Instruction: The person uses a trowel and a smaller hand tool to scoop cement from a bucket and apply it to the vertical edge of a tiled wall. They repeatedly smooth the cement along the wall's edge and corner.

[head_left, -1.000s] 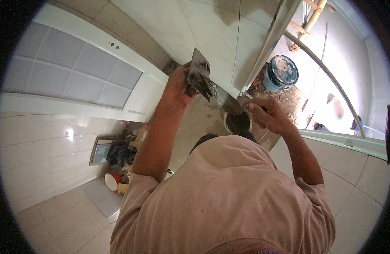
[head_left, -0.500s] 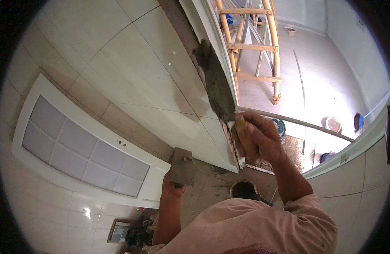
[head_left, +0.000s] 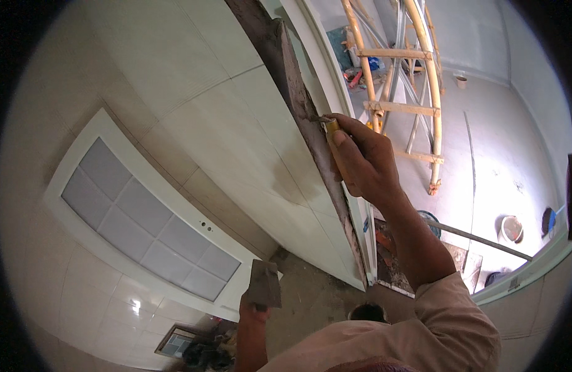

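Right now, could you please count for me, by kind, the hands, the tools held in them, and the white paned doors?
Hands: 2 (left hand, right hand)
Held tools: 2 (flat grey plate, yellow-handled trowel)
White paned door: 1
Total: 5

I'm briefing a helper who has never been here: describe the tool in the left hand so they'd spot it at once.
Find the large white door with grey panes at the left of the view. By its lower right end, the left hand holds a flat, grey, rectangular plate. Its broad face sets it apart from the yellow-handled tool in the right hand.
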Available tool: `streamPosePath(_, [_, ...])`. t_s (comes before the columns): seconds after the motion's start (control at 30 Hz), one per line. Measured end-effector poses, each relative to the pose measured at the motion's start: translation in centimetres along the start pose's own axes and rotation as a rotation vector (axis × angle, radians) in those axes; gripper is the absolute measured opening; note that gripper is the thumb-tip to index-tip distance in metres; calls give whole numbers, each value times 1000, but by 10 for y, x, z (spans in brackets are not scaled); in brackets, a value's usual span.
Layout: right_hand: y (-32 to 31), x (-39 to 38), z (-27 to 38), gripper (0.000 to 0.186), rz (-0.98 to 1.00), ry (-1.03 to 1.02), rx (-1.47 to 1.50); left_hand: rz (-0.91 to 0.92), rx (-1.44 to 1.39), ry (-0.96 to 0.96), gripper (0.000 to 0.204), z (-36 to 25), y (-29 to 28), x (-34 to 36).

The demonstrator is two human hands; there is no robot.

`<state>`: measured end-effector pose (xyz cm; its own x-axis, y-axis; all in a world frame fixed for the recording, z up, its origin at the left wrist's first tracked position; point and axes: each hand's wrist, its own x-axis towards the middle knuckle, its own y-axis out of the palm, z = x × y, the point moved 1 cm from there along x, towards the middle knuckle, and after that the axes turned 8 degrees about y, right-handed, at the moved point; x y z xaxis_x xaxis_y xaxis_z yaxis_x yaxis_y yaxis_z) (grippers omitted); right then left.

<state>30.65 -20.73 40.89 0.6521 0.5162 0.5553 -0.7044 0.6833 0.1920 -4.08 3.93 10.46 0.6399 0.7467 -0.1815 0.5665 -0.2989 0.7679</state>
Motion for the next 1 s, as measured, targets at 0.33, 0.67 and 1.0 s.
streamPosePath(0.33, [24,38,40,37,-9,-87,-210,131,22,24,32,-11,26,-16])
streamPosePath(0.67, [20,36,39,36,-24,-190,-456,66,213,112,36,-19,26,-6])
streamPosePath(1.0, [4,10,39,32,-122,-149,-368,-13,42,37,37,-6,4,14])
